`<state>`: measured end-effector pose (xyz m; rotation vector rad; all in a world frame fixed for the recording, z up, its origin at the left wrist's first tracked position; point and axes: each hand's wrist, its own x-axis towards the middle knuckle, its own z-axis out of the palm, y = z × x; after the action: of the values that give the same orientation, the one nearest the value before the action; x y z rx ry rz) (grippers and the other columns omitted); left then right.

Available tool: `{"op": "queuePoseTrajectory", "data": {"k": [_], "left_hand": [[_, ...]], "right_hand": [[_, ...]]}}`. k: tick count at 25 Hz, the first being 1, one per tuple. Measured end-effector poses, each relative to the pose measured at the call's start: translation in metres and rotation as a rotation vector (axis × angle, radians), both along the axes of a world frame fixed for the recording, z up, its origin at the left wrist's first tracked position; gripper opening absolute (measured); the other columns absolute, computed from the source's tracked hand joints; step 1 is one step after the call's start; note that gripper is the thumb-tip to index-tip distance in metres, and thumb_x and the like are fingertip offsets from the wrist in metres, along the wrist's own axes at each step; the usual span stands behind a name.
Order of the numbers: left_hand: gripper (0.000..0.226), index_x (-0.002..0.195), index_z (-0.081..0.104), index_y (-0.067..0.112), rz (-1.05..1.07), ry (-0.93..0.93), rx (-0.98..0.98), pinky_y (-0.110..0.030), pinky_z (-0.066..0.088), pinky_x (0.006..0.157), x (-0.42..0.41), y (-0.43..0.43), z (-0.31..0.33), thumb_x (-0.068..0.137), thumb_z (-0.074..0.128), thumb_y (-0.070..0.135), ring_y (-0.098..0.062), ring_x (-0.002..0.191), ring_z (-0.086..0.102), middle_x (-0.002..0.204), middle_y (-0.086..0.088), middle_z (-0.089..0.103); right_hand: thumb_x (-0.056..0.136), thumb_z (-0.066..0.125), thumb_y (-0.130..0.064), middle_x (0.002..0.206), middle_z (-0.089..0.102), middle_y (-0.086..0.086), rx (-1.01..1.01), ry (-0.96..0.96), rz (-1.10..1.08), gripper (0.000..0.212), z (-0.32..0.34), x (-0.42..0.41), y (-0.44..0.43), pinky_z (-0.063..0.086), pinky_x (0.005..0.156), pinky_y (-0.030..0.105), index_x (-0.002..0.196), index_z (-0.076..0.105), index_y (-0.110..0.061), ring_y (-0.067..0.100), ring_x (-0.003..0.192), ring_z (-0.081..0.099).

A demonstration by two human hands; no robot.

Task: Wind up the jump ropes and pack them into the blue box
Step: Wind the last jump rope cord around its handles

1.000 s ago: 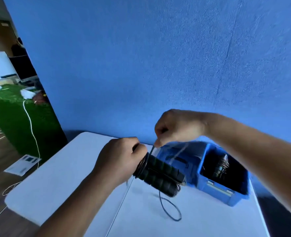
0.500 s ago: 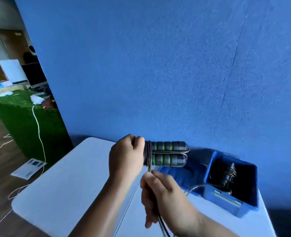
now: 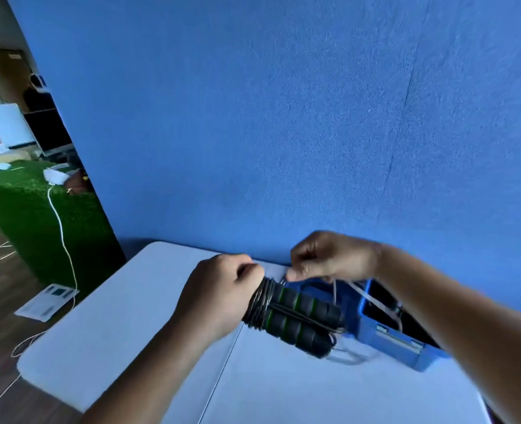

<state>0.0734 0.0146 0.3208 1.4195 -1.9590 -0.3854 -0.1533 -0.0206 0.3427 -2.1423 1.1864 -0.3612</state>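
Observation:
My left hand (image 3: 219, 293) grips one end of a jump rope's two black foam handles (image 3: 302, 319) with green rings, held side by side above the white table (image 3: 124, 325). Dark cord is wound in several turns (image 3: 260, 301) around the handles next to my fist. My right hand (image 3: 329, 258) is above the handles, pinching the loose cord (image 3: 334, 289), which trails down blurred over the blue box (image 3: 406, 351). The box stands open at the right, behind the handles; its dark inside is mostly hidden by my right forearm.
A blue wall (image 3: 283, 117) rises right behind the table. To the left, the floor holds a green turf mat (image 3: 39, 215), a white cable (image 3: 63, 237) and a paper sheet (image 3: 46, 301). The table's left edge is near my left arm.
My right hand rose from below the handles to above them, carrying the cord over. The handles tilted from level to pointing down-right. My left hand kept its grip.

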Motion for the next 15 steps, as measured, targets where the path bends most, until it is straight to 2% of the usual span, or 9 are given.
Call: {"op": "queuePoseTrajectory", "data": {"k": [3, 4, 6, 8, 9, 11, 13, 15], "left_hand": [[0.034, 0.066, 0.042, 0.011, 0.078, -0.139, -0.112, -0.037, 0.034, 0.052, 0.002, -0.006, -0.003, 0.084, 0.045, 0.040, -0.029, 0.064, 0.052, 0.057, -0.007, 0.049], [0.035, 0.066, 0.042, 0.010, 0.104, -0.165, -0.145, -0.037, 0.031, 0.051, 0.003, -0.008, -0.003, 0.086, 0.047, 0.038, -0.030, 0.064, 0.052, 0.057, -0.007, 0.048], [0.036, 0.065, 0.041, 0.010, 0.170, -0.201, -0.180, -0.036, 0.029, 0.051, 0.004, -0.011, -0.003, 0.090, 0.049, 0.034, -0.032, 0.064, 0.051, 0.056, -0.007, 0.047], [0.038, 0.063, 0.039, 0.010, 0.245, -0.167, -0.174, -0.038, 0.028, 0.052, 0.002, -0.014, -0.002, 0.092, 0.049, 0.032, -0.034, 0.064, 0.049, 0.056, -0.007, 0.045], [0.038, 0.063, 0.036, 0.010, 0.283, -0.119, -0.163, -0.038, 0.026, 0.052, 0.000, -0.016, -0.001, 0.093, 0.048, 0.030, -0.035, 0.064, 0.046, 0.056, -0.007, 0.043], [0.038, 0.062, 0.034, 0.010, 0.338, -0.013, -0.147, -0.039, 0.024, 0.054, -0.007, -0.021, 0.001, 0.093, 0.048, 0.028, -0.035, 0.065, 0.042, 0.056, -0.006, 0.040], [0.037, 0.062, 0.034, 0.010, 0.336, 0.080, -0.127, -0.039, 0.025, 0.055, -0.016, -0.023, -0.001, 0.093, 0.048, 0.027, -0.033, 0.063, 0.041, 0.055, -0.006, 0.039], [0.036, 0.064, 0.035, 0.009, 0.326, 0.164, -0.094, -0.041, 0.028, 0.055, -0.022, -0.021, -0.007, 0.092, 0.048, 0.027, -0.031, 0.060, 0.039, 0.054, -0.008, 0.040]], "right_hand": [[0.092, 0.067, -0.044, 0.058, 0.042, -0.006, -0.222, 0.315, 0.048, 0.043, 0.041, 0.016, -0.001, 0.036, 0.057, 0.030, 0.064, 0.053, -0.014, 0.009, 0.056, 0.038], [0.093, 0.064, -0.045, 0.059, 0.048, -0.006, -0.253, 0.358, 0.021, 0.041, 0.047, 0.022, 0.005, 0.040, 0.060, 0.032, 0.065, 0.057, -0.015, 0.010, 0.058, 0.044], [0.095, 0.055, -0.040, 0.066, 0.060, -0.005, -0.205, 0.284, -0.101, 0.033, 0.053, 0.031, 0.024, 0.047, 0.066, 0.033, 0.069, 0.065, -0.022, 0.011, 0.064, 0.055], [0.097, 0.050, -0.031, 0.067, 0.063, 0.000, -0.145, 0.141, -0.199, 0.029, 0.037, 0.043, 0.051, 0.048, 0.060, 0.032, 0.076, 0.065, -0.017, 0.012, 0.059, 0.055], [0.098, 0.049, -0.026, 0.064, 0.061, 0.004, -0.084, -0.001, -0.241, 0.028, 0.021, 0.052, 0.066, 0.049, 0.055, 0.035, 0.078, 0.062, -0.012, 0.016, 0.053, 0.055], [0.101, 0.045, -0.018, 0.055, 0.056, 0.007, 0.092, -0.412, -0.331, 0.025, -0.012, 0.074, 0.090, 0.048, 0.046, 0.037, 0.082, 0.056, -0.006, 0.024, 0.043, 0.054], [0.105, 0.040, -0.017, 0.052, 0.052, 0.009, 0.174, -0.694, -0.400, 0.027, -0.043, 0.088, 0.099, 0.052, 0.047, 0.047, 0.084, 0.052, -0.005, 0.025, 0.040, 0.048], [0.108, 0.038, -0.021, 0.052, 0.049, 0.009, 0.217, -0.843, -0.408, 0.032, -0.069, 0.092, 0.099, 0.054, 0.053, 0.059, 0.084, 0.052, -0.007, 0.023, 0.041, 0.044]]}}
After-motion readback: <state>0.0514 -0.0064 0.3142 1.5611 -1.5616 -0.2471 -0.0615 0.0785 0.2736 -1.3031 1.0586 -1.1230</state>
